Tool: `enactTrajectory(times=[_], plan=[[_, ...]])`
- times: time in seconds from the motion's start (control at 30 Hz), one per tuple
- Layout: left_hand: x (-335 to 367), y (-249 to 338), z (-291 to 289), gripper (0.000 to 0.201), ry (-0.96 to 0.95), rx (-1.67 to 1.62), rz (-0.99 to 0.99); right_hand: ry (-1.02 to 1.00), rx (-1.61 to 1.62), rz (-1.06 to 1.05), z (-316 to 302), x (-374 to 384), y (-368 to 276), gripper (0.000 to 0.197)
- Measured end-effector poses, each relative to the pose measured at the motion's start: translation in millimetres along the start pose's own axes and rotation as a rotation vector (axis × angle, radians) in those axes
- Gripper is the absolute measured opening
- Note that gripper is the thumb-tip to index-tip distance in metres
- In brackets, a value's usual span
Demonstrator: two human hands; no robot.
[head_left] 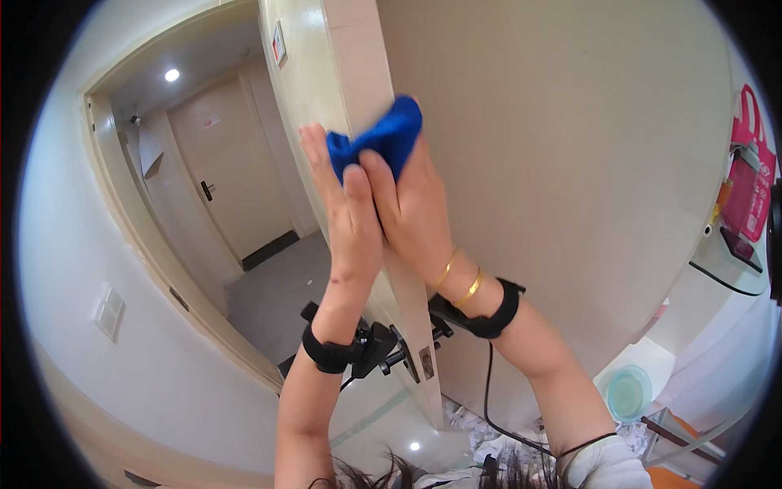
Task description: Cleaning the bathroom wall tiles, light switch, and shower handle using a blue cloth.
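Note:
A crumpled blue cloth (381,138) is pressed against the edge of an open cream door (350,73). My left hand (346,212) lies flat along the door's edge with its fingers on the lower left of the cloth. My right hand (419,208) grips the cloth from the right, on the door's broad beige face (570,163). Both forearms rise from the lower edge and carry black wrist straps; the right wrist also wears two gold bangles.
Through the doorway at the left lies a grey-floored corridor (277,285) with another closed door (228,171). A wall switch (108,312) sits at lower left. A pink bag (749,171) hangs at right, above a pale green basin (629,393) and scattered items on the floor.

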State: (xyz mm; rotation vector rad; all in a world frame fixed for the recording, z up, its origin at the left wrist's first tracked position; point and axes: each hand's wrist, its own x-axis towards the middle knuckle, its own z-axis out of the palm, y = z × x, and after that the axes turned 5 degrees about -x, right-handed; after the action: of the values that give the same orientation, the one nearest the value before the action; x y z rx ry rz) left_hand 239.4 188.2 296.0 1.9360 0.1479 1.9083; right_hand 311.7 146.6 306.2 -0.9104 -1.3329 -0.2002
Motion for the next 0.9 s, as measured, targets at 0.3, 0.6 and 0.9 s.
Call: enactTrajectory(times=[0.3,0.6,0.9], plan=[[-31,2,-21,0.073,0.086,-0.088,-0.038,-0.097,0.042,0.013,19,-35,-5,0.075],[-147,-15,-93,0.08,0.095,0.027,-0.265,-0.278,0.064,0.057,64,-145,7,0.082],[-186,-2,-137,0.084,0.356,-0.074,-0.569,-0.453,0.187,0.052,92,-176,-9,0.071]])
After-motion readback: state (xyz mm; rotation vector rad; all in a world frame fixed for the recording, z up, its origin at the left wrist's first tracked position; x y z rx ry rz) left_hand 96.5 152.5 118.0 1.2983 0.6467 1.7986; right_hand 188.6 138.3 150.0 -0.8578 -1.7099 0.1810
